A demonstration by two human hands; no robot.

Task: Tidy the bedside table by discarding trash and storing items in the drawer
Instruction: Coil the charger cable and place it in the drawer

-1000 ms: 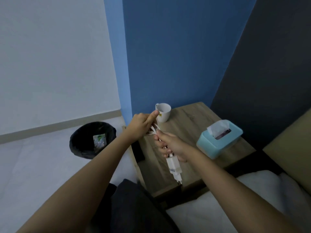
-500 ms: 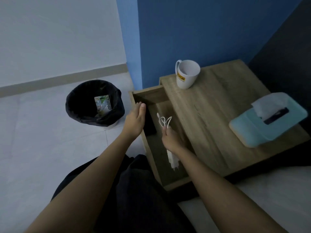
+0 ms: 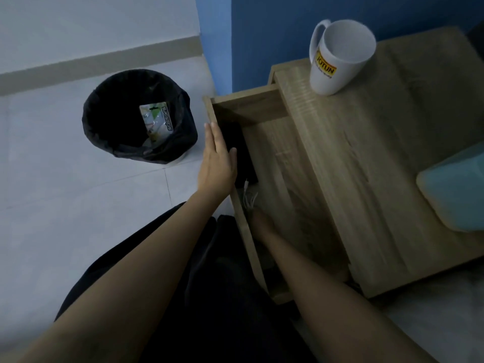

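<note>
Flat and straight-fingered, the left hand [image 3: 217, 158] is laid along the outer front edge of the pulled-out light wooden drawer [image 3: 251, 104]; nothing is gripped by it.

A light wood-grain bedside table [image 3: 366, 179] is seen against a blue wall [image 3: 275, 27]. Pale floor tiles [image 3: 65, 179] and a beige skirting strip [image 3: 99, 61] are seen to the left, and white bedding [image 3: 432, 318] at the lower right. On the table a white ceramic mug with a yellow label [image 3: 340, 56] is stood upright at the back corner. A light blue plastic tissue box [image 3: 455, 189] is cut off by the right edge of the view, well apart from the mug. On the floor near the drawer front a round black-lined waste bin [image 3: 115, 137] is placed, and a printed packaging card [image 3: 157, 121] is seen inside it.

Inside the drawer a dark flat object [image 3: 239, 150] is seen against the front panel, just beside the left thumb. The right hand [image 3: 262, 221] is seen down inside the drawer, blurred and in shade. Loops of a white charging cable [image 3: 248, 199] are seen at its fingertips, low in the drawer by the front panel. Whether the cable is gripped or released cannot be told.
</note>
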